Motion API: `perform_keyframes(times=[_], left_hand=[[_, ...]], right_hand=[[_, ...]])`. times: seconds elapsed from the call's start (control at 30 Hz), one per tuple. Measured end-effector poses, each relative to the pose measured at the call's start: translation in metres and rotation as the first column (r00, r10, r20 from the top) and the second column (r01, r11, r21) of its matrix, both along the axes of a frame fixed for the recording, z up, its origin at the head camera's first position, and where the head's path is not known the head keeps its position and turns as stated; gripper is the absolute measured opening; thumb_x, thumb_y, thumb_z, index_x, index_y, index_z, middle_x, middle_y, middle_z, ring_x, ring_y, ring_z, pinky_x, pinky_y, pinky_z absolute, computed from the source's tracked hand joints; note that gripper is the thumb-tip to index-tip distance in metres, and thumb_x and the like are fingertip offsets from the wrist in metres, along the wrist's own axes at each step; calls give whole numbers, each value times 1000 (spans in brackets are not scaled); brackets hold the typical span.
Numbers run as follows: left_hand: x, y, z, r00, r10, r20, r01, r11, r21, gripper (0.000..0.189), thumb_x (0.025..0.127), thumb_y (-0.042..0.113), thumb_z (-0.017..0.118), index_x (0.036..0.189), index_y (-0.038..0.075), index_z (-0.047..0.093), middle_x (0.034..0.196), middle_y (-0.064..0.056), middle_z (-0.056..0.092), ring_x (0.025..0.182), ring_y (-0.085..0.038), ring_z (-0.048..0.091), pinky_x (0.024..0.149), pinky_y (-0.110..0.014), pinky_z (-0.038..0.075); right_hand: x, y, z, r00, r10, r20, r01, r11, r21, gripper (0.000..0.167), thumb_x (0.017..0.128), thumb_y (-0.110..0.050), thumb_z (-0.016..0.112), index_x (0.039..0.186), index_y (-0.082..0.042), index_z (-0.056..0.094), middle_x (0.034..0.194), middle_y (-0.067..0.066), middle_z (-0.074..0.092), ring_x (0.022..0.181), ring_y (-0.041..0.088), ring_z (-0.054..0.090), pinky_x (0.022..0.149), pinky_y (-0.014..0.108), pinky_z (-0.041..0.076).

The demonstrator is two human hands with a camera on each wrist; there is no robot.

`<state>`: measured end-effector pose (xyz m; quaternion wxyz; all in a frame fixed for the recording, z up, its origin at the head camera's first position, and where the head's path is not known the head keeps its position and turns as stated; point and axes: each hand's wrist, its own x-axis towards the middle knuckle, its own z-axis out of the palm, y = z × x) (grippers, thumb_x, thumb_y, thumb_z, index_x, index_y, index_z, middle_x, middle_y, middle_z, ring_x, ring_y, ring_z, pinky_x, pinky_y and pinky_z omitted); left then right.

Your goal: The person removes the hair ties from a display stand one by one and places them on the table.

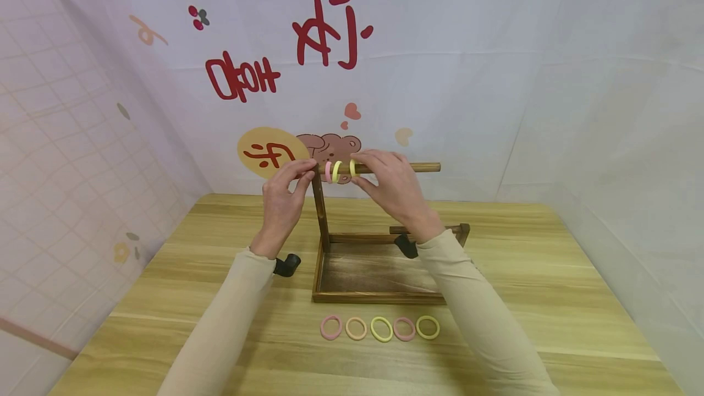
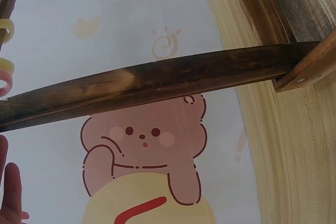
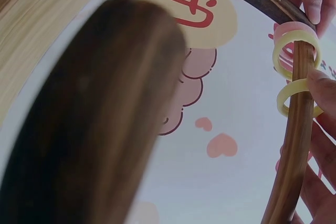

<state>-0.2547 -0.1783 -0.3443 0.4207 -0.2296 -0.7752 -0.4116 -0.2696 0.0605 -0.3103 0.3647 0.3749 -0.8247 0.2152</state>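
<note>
My right hand (image 1: 393, 187) pinches a yellow ring (image 1: 352, 168) that encircles the upper rod (image 1: 426, 167) of a dark wooden stand. Closer to the post hang another yellow ring (image 3: 278, 59) and a pink ring (image 1: 327, 172), both around the same rod. At the rod's post end, my left hand (image 1: 283, 200) grips the top of the upright post (image 1: 321, 216) between thumb and fingers. In the left wrist view the post (image 2: 173, 77) crosses the picture, with fingertips (image 2: 11, 187) low at the left edge.
Several pink, orange and yellow rings lie in a row in front of the stand's tray base (image 1: 374, 298), among them an orange ring (image 1: 347, 329). A lower rod (image 1: 398, 230) stands at the base's right side, partly behind my right wrist. A printed cloth (image 1: 451, 90) hangs behind the table (image 1: 511, 249).
</note>
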Motion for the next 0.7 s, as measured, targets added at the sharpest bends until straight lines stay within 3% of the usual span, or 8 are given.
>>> perform_keyframes(times=[0.7], left_hand=[[0,0,1,1000,-2,-1,2,1000,14,21,97,7,72,116,0,77,117,-14,75,97,-31,74,87,-44,60]], right_hand=[[1,9,-1,1000,-25,18,25,1000,6,45,89,-20,85,130,-8,71,126,8,73,120,27,66,103,50,49]])
